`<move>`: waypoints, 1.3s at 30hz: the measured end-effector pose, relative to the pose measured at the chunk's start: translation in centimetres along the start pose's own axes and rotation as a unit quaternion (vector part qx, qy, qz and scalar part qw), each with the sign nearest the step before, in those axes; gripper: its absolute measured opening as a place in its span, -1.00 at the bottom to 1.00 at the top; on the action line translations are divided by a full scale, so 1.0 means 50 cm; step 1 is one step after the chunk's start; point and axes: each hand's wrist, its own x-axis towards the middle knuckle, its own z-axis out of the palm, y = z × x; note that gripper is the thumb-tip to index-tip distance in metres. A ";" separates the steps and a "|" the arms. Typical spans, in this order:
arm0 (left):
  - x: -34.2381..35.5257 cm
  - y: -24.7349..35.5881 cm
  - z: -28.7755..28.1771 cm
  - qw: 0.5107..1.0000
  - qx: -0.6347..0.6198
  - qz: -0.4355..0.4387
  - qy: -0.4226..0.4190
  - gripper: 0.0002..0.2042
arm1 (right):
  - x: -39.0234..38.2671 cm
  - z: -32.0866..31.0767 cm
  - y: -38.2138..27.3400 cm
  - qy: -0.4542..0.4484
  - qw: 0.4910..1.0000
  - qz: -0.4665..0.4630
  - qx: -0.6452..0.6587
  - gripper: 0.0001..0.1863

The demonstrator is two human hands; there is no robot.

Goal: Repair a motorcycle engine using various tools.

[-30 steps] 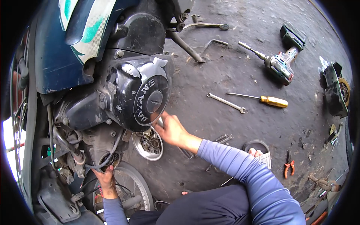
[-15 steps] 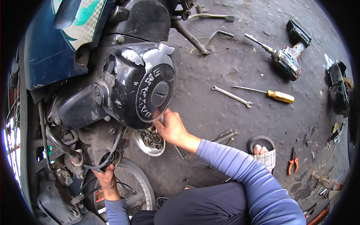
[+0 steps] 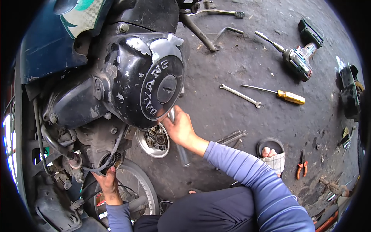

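Note:
My right hand [image 3: 178,127] is closed round a silver metal bar [image 3: 183,156] just below the rim of the black, paint-chipped round engine cover [image 3: 131,77] of a motorbike; the bar's upper end is partly hidden. Behind that hand, a metal bowl [image 3: 152,148] holds several small parts. My left hand [image 3: 106,183] grips around a dark round opening [image 3: 104,160] on the underside of the engine [image 3: 102,141], thumb up beside a grey cable [image 3: 118,147]; what its fingers hold is unclear. A spoked wheel [image 3: 148,193] is beneath it.
Right of the bike on the dark floor [image 3: 216,120] lie a spanner [image 3: 240,95], a yellow-handled screwdriver [image 3: 290,97], a cordless driver [image 3: 299,63], orange pliers [image 3: 302,168] and several bars [image 3: 232,137]. A dark metal part [image 3: 348,91] sits far right; my sandalled foot [image 3: 270,152] is lower right.
My right hand has risen slightly, and more of the silver bar shows below it. The left hand keeps its grip. The view has shifted, so floor items appear further right and higher.

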 end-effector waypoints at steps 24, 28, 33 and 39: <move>-0.009 -0.019 0.001 0.999 -0.021 0.018 0.019 -0.16 | -0.015 0.009 -0.033 -0.034 0.999 0.021 0.001 -0.72; -0.002 -0.009 -0.004 0.998 0.055 0.010 0.016 -0.20 | -0.034 -0.057 -0.051 -0.047 0.993 0.067 -0.087 -0.74; -0.063 -0.135 0.014 0.997 -0.041 -0.061 -0.024 -0.36 | -0.080 -0.237 -0.092 0.003 0.981 0.056 -0.186 -0.72; -0.146 -0.162 0.345 0.885 0.275 0.215 -0.307 -0.78 | -0.156 -0.460 -0.255 0.123 0.974 0.152 -0.117 -0.87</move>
